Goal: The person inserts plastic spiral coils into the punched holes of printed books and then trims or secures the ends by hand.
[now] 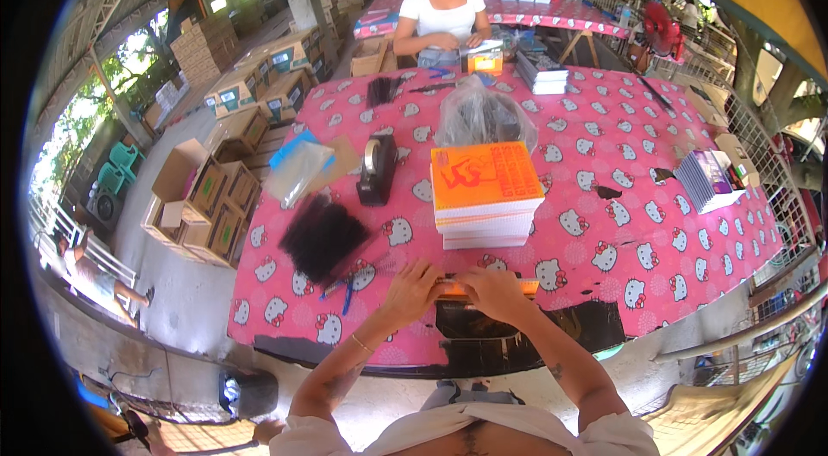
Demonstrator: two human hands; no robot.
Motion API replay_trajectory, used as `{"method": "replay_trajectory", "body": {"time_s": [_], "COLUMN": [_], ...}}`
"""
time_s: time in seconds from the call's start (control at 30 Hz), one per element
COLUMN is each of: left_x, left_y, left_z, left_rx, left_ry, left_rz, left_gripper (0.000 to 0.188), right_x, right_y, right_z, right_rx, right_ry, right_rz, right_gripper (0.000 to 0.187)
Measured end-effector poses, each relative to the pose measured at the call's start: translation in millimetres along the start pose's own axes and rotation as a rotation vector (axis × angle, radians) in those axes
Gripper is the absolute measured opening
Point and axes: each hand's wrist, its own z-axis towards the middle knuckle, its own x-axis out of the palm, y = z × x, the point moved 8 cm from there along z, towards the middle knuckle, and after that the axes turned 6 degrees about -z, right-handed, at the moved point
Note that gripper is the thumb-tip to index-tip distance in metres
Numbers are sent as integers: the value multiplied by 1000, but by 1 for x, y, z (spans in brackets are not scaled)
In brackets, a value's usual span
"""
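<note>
An orange-covered notebook (528, 287) stands nearly edge-on near the front edge of the table, mostly hidden by my hands. My left hand (416, 290) closes its fingers on the left end. My right hand (493, 292) grips it nearer the middle, fingers bent over the upper edge. Just beyond rises a stack of orange-covered notebooks (487, 184) with white page edges. To the left lies a dark bundle of thin black strands (323, 238), its exact kind unclear. A blue pen-like tool (348, 294) rests near my left wrist.
A black tape dispenser (377, 170) and clear plastic sleeves (304, 176) lie left of the stack. A plastic bag (486, 115) sits behind it. More books (709, 180) are on the pink table cover (595, 266) at right. Across the table stands a person (442, 16).
</note>
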Motion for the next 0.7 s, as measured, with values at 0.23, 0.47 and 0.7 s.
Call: {"method": "replay_trajectory", "body": {"time_s": [0.23,0.47,0.7], "left_x": [61,0,-5], "left_y": [-62,-37,-21], "left_z": [-62,-4,-10], "left_rx": [-272,-152,-145], "left_ry": [-35,-230,-126], "left_rz": [185,400,51], "left_gripper": [83,59,33], "right_x": [0,0,0], "right_y": [-4,-3,-2], "right_z": [-3,-1,-3], "right_rx": [29,-15,-40], "right_ry": [-44,-37,-70], "right_rz": [50,64,68], "right_gripper": [11,10,12]}}
